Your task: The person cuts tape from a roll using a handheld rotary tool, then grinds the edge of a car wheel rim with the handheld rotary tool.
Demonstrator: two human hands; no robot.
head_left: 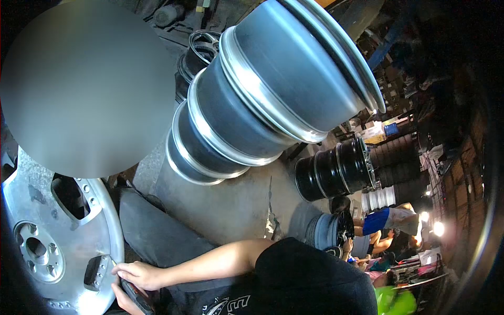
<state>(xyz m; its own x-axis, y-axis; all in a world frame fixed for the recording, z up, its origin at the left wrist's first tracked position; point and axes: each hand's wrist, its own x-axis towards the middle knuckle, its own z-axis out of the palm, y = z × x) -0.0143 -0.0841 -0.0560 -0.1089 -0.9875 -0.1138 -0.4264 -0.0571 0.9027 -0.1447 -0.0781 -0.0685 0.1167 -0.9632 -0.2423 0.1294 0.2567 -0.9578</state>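
A silver alloy wheel rim [73, 231] fills the lower left, with its hub holes and spoke windows facing me. My right hand [139, 275] reaches in from a black short sleeve and is closed on a dark hand-held tool [138, 298]. A thin tip shows past the fingers, by a small window in the rim. Beneath the right hand, at the picture's bottom, is part of my left hand [123, 299], closed around the same tool. Most of the left hand is cut off.
Close by leans a stack of bare rims [257, 89]. Black rims [336, 168] are piled farther off on the concrete floor [247, 205]. People [391, 220] are at the right, near bright lamps [439, 229]. A grey blurred disc covers the upper left.
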